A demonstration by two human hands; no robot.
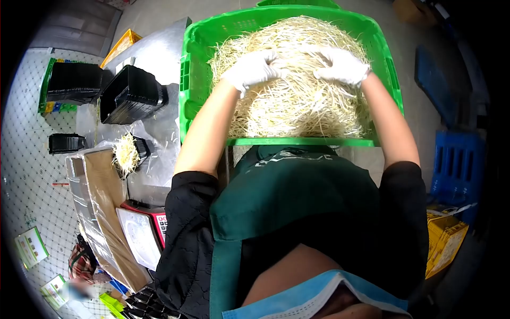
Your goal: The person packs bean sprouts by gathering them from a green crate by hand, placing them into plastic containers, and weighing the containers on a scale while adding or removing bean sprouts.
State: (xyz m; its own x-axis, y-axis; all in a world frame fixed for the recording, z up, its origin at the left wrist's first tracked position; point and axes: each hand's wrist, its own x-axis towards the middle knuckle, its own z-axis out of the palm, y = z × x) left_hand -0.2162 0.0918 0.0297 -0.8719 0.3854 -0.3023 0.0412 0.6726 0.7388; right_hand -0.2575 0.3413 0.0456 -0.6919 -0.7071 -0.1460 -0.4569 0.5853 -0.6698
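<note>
A heap of pale bean sprouts [303, 109] fills the green crate [292, 141] in front of me. My left hand [252, 70], in a white glove, is sunk into the left upper part of the heap, fingers curved around sprouts. Opposite it, my right hand [342, 66], also white-gloved, curls into the sprouts from the right. Thumbs and fingers of both hands face each other across a short gap, with sprouts between them. Some fingertips are hidden in the strands.
On the metal table [164, 48] to my left are stacked black trays [133, 95] and a black tray filled with sprouts [127, 155]. Nearer me are a cardboard box [106, 212] and a weighing scale [141, 234]. A blue crate [457, 170] and a yellow crate [445, 242] stand at right.
</note>
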